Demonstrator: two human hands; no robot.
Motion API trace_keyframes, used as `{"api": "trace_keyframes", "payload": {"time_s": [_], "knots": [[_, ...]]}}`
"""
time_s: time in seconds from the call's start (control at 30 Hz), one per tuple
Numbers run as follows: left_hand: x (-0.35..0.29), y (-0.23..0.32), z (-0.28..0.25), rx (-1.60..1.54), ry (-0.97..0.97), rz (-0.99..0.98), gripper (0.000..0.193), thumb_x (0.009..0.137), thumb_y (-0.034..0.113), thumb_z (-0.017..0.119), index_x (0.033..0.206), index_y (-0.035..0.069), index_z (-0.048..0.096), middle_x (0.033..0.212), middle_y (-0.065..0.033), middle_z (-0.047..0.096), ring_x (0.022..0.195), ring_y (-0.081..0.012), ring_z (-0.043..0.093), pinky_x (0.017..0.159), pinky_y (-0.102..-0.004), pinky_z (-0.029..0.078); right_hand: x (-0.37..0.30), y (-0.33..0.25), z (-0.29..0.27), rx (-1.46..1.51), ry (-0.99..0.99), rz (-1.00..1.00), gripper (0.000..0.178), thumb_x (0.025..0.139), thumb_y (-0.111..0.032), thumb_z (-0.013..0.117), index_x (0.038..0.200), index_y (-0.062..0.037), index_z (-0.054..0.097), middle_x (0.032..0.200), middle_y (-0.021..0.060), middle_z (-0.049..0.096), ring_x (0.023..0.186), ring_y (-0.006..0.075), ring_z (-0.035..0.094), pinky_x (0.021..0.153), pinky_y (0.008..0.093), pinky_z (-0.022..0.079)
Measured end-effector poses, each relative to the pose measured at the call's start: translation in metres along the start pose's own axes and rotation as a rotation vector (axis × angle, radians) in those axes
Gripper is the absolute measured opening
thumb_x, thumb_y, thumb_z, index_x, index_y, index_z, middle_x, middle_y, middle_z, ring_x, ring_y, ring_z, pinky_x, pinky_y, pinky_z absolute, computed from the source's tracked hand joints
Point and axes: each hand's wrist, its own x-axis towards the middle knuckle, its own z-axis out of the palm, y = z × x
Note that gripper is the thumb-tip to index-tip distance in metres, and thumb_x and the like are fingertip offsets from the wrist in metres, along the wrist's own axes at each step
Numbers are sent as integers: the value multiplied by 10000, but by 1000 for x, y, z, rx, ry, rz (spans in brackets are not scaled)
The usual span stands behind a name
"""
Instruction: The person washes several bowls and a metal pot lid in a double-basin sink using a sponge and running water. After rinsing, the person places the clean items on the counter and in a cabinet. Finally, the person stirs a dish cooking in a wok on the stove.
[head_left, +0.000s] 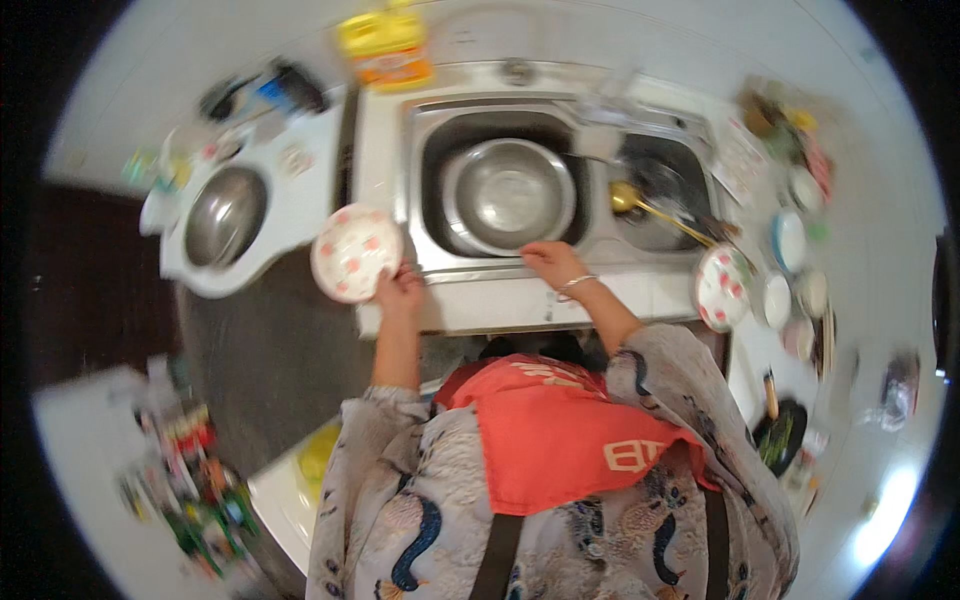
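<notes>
From my remote post, I watch the left hand (402, 288), its grip clamped on the edge of a spotted white plate (350, 250), held above the left end of the bench (378, 150). The right hand (556, 266) is at the near rim of a steel bowl (510, 195) inside the sink (600, 228); whether that grip is closed, I cannot tell. A gold ladle (626, 197) slants across the right basin.

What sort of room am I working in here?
Most likely a kitchen: a double steel sink with a metal basin in one bowl, a gold-coloured ladle at the other, and a spotted plate in the left hand.
</notes>
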Motion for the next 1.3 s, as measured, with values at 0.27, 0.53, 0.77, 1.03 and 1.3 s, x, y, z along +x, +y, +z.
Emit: {"api": "trace_keyframes", "payload": {"time_s": [0.27,0.53,0.77,1.03,1.3], "knots": [[-16,-52,67,962,-13,561,205,884,130,441,983,-44,487,731,-105,561,494,-130,503,385,-241,380,-69,44,-32,663,590,196,282,868,-247,528,835,22,608,701,67,611,586,118,555,541,259,472],[-17,-169,145,1558,-442,805,309,897,163,484,1095,-73,456,724,-123,571,505,-148,541,434,-260,431,-151,73,-103,852,1081,244,327,893,-268,505,757,20,579,678,62,606,524,99,547,464,226,437],[-86,-342,199,1469,-757,-275,154,844,121,483,867,-25,523,605,-77,549,413,-128,462,344,-245,339,-233,141,-181,190,1633,118,280,860,-217,564,1015,16,576,919,126,598,717,162,584,672,290,479],[-109,-438,220,1933,-833,-510,271,834,211,451,751,-27,551,546,-74,539,383,-119,432,341,-248,304,-249,187,-225,488,1317,436,543,879,-338,519,1255,41,419,1233,191,494,1120,239,495,939,313,378],[-111,-455,230,2220,-925,-427,292,807,191,434,726,-64,551,545,-115,548,381,-158,479,370,-295,373,-227,213,-228,639,1208,273,491,882,-355,501,1191,27,473,1091,154,573,1008,220,538,875,305,404]]}}
